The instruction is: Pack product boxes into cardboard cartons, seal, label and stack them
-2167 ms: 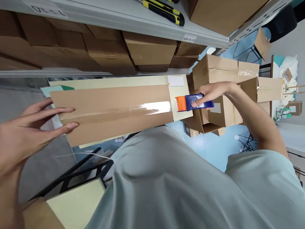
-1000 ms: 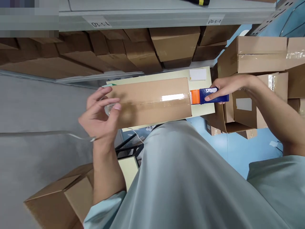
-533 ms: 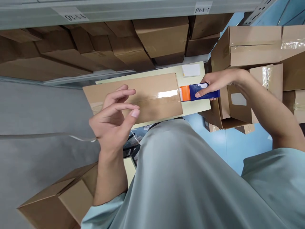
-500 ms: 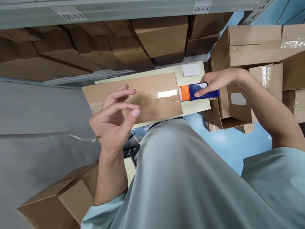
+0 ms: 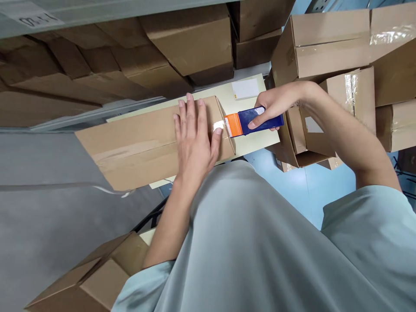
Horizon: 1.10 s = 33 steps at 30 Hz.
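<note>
A long brown cardboard box [image 5: 139,147] lies on a pale yellow board [image 5: 256,141], with clear tape along its top seam. My left hand [image 5: 196,138] rests flat on the box near its right end, fingers stretched out and thumb on the tape. In my right hand [image 5: 273,106] is a blue and orange tape dispenser [image 5: 248,121], gripped by its blue body. Its orange, toothed end meets the box's right edge, where the tape shows. The palm hides part of the seam.
Cardboard boxes [image 5: 191,39] fill the shelf behind. More boxes [image 5: 334,47] are stacked at the right, one open [image 5: 302,143]. A small white box [image 5: 245,89] lies on the board's far side. Another carton [image 5: 84,277] stands at lower left. A white cable [image 5: 65,186] hangs at left.
My left hand, raised with curled fingers before, has come down flat on the box's right end. The tape dispenser stays at the box's edge. The whole view has shifted and tilted.
</note>
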Tool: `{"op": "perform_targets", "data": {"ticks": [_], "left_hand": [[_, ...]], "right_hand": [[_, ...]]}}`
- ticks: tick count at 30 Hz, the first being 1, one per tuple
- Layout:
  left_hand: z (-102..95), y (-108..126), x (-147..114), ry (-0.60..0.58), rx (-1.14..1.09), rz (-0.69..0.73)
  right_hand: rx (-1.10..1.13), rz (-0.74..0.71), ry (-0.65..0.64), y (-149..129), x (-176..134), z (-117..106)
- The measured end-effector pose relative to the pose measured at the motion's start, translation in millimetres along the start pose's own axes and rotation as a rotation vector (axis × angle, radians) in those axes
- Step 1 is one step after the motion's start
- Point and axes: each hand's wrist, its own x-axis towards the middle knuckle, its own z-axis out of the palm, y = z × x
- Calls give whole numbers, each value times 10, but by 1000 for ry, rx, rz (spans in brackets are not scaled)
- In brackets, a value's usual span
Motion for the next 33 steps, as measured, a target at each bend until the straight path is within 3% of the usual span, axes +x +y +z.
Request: {"op": "perform_targets", "data": {"ticks": [4, 9, 14, 18, 21, 27, 31, 33], "left_hand": [[191, -100, 24, -10, 72, -23], [193, -156, 0, -7, 104, 3], [194, -136, 10, 13, 108, -8], [191, -110, 23, 23, 94, -23], [196, -109, 40, 31, 51, -32], [229, -87, 53, 9, 22, -37], [235, -32, 34, -4, 142, 5], [245, -25, 29, -7, 183, 25]], "right_hand": [[70, -7, -14, 186, 44, -26], [142, -33, -51, 276, -79, -25], [69, 19, -45, 300, -254, -28], [21, -9, -24, 243, -213, 45], [-33, 19, 69, 85, -186, 170], [-322, 163, 416, -389, -284, 586], [-403, 238, 594, -555, -129, 935], [-424, 332, 625, -577, -15, 1055]]}}
